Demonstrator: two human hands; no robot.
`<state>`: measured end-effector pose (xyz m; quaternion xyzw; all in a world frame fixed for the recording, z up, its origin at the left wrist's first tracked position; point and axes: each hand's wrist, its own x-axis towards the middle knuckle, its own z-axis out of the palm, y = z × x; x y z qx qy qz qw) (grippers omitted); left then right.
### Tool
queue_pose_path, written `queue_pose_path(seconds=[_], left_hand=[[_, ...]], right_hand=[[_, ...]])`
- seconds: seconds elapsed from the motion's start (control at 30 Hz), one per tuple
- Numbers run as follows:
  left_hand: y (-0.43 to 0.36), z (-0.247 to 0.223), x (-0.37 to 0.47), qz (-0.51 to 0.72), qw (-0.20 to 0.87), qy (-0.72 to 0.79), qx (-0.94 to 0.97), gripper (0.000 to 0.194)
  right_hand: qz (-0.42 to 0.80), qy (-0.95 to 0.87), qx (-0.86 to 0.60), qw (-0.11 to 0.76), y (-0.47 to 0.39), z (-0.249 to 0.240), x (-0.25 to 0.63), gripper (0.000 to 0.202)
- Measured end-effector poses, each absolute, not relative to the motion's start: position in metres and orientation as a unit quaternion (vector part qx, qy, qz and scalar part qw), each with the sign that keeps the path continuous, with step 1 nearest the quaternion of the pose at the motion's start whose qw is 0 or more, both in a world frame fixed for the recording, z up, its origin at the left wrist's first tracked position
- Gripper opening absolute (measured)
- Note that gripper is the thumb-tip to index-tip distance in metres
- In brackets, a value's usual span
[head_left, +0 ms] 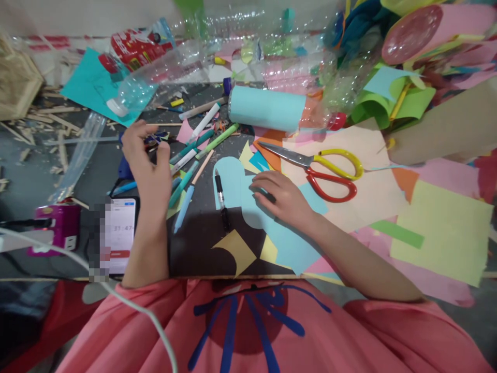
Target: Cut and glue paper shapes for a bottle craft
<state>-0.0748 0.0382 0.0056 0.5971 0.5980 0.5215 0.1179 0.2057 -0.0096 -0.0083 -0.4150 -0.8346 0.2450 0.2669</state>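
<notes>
My left hand [149, 163] is over the left side of the table, fingers curved and thumb apart, with nothing visible gripped. Just beneath and beside it lies a dark blue object [125, 168], mostly hidden by the hand. My right hand [285, 199] rests with loosely bent fingers on light blue paper [285, 241]. A rounded light blue cutout [230, 178] lies to its left, with a black pen [220, 194] across it. Scissors [310, 161] with one yellow and one red handle lie open beyond my right hand.
Several markers [184, 189] lie between my hands. A bottle wrapped in light blue paper [267, 108] and clear plastic bottles [155, 77] fill the back. A phone [123, 233] showing a timer and a purple box [58, 228] stand left. A white cable [132, 305] crosses the lower left.
</notes>
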Motion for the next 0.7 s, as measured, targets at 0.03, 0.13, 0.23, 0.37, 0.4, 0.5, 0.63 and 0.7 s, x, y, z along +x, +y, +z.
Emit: queue_pose_path(seconds=[0.03, 0.13, 0.23, 0.37, 0.4, 0.5, 0.63, 0.7], left_hand=[[0.042, 0.000, -0.084, 0.499, 0.132, 0.611, 0.600, 0.028], [0.052, -0.017, -0.113, 0.475, 0.148, 0.656, 0.568, 0.048], [0.058, -0.026, -0.133, 0.428, 0.137, 0.722, 0.526, 0.040], [0.056, -0.009, -0.123, 0.403, 0.041, 0.752, 0.520, 0.036], [0.054, -0.002, -0.115, 0.419, 0.027, 0.728, 0.542, 0.037], [0.044, 0.017, -0.078, 0.415, 0.126, 0.643, 0.631, 0.022], [0.024, 0.025, -0.025, 0.312, 0.266, 0.535, 0.739, 0.015], [0.014, 0.024, -0.004, 0.232, 0.293, 0.471, 0.799, 0.022]], right_hand=[[0.225, -0.831, -0.434, 0.265, -0.010, -0.009, 0.206, 0.021], [0.155, -0.809, -0.514, 0.241, -0.010, -0.013, 0.209, 0.026], [0.118, -0.798, -0.552, 0.210, -0.010, -0.016, 0.211, 0.032], [0.133, -0.799, -0.553, 0.197, -0.010, -0.017, 0.211, 0.030], [0.143, -0.798, -0.552, 0.197, -0.010, -0.016, 0.211, 0.030], [0.174, -0.792, -0.548, 0.205, -0.008, -0.014, 0.211, 0.029], [0.243, -0.779, -0.524, 0.243, -0.006, -0.008, 0.212, 0.013], [0.302, -0.769, -0.490, 0.278, -0.007, -0.004, 0.212, 0.009]])
